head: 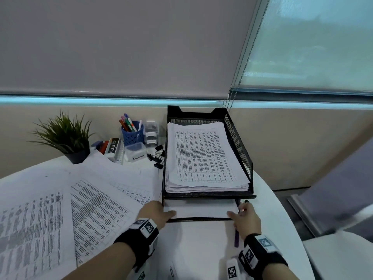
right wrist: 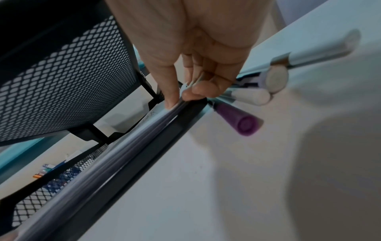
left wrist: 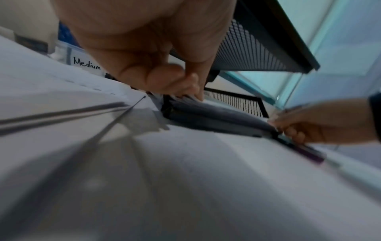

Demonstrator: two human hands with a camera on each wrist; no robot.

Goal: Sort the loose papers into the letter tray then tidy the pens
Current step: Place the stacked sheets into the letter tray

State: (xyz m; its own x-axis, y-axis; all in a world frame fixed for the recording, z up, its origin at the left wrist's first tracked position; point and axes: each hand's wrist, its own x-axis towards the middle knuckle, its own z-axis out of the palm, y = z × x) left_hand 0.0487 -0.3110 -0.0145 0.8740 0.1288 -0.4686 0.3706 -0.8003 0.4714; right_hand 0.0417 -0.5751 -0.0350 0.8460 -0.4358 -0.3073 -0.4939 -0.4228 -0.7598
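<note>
A black mesh two-tier letter tray [head: 238, 142] stands on the white table. Its top tier holds a printed stack [head: 203, 156]. A white paper stack [head: 201, 209] lies partly in the lower tier, its near edge sticking out. My left hand [head: 167, 214] pinches that stack's left corner [left wrist: 191, 97], and my right hand [head: 234, 216] pinches its right corner [right wrist: 177, 101]. Loose printed sheets [head: 60, 215] cover the table's left side. A purple pen [head: 236, 238] and white-capped pens [right wrist: 253, 96] lie by my right hand.
A blue pen cup [head: 132, 134] with several pens stands left of the tray. Around it are a potted plant [head: 66, 138], a box marked Medium [head: 135, 152] and black binder clips [head: 158, 156]. The round table's edge [head: 282, 209] curves close on the right.
</note>
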